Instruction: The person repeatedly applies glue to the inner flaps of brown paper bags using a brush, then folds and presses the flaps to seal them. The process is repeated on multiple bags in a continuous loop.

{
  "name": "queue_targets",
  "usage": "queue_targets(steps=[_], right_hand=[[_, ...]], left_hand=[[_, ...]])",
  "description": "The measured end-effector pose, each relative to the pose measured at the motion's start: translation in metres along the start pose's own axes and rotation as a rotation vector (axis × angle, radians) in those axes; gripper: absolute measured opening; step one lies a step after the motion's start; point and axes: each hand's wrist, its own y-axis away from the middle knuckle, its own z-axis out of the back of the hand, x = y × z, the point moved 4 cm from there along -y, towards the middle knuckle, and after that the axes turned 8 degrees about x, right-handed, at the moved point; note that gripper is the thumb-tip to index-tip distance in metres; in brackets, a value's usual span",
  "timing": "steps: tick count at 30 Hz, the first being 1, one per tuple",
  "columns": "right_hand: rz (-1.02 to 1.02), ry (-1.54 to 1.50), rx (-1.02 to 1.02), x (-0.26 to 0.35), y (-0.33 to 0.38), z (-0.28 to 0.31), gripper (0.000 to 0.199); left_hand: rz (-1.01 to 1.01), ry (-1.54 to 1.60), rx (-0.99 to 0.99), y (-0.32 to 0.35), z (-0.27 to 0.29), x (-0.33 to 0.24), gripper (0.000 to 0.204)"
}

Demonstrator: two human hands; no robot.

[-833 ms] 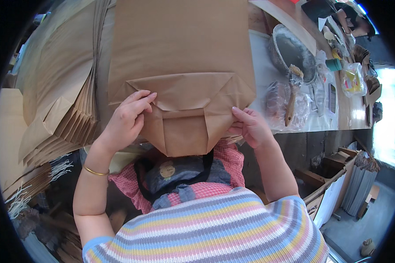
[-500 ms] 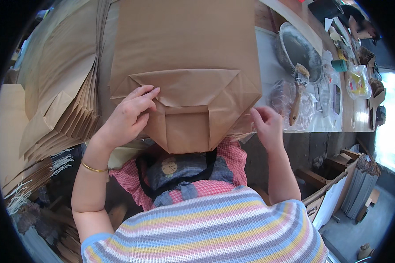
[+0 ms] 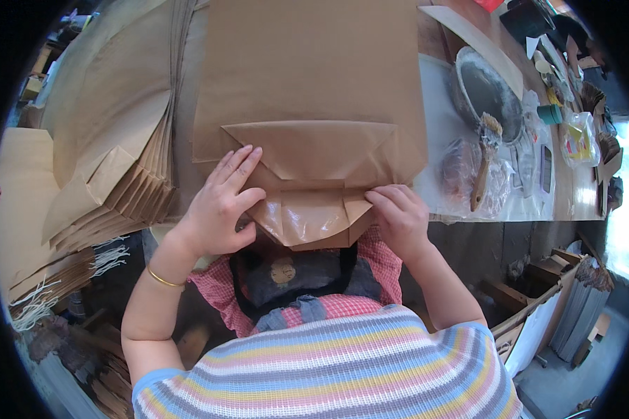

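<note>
Moved since the earlier frame: right hand (image 3: 402, 215), brought in from beside the right edge of a large, flat brown paper bag (image 3: 311, 77) onto its lower flap (image 3: 306, 222); flap now lifted, glossy face showing. Meaning, most likely, a bottom fold partway made. Left to right: well beyond the left hand, a fanned stack of creased brown paper bags (image 3: 112, 119); nearer, below it, tufts of white cord (image 3: 110, 257). Next, left hand (image 3: 223, 202), open, fingertips resting on the left end of the folded upper flap (image 3: 321, 146), thumb spread wide, nothing clasped. Between and ahead of both hands, the bag. Right hand nearly closed, pinching the lower flap's right corner, thumb hidden. Just beyond: a wooden-handled, pale-bristled brush (image 3: 483, 167) and a round grey, white-crusted bowl (image 3: 488, 80).
</note>
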Motion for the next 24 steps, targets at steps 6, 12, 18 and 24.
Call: queue_targets(steps=[6,12,18,24], right_hand=[[-0.176,-0.297,0.079,-0.016,-0.048,0.019,0.008],[-0.287,-0.279,-0.083,-0.033,-0.064,-0.014,0.014],[-0.494,0.059,-0.010,-0.030,-0.088,-0.014,0.033],[-0.513,0.104,-0.038,-0.035,-0.095,-0.021,0.035]], left_hand=[[0.172,0.378,-0.152,-0.015,0.008,0.031,0.015],[0.293,0.217,-0.405,-0.033,-0.023,0.048,0.020],[0.625,-0.224,-0.392,-0.052,-0.020,0.041,0.036],[0.779,-0.281,-0.319,-0.066,-0.010,0.044,0.042]])
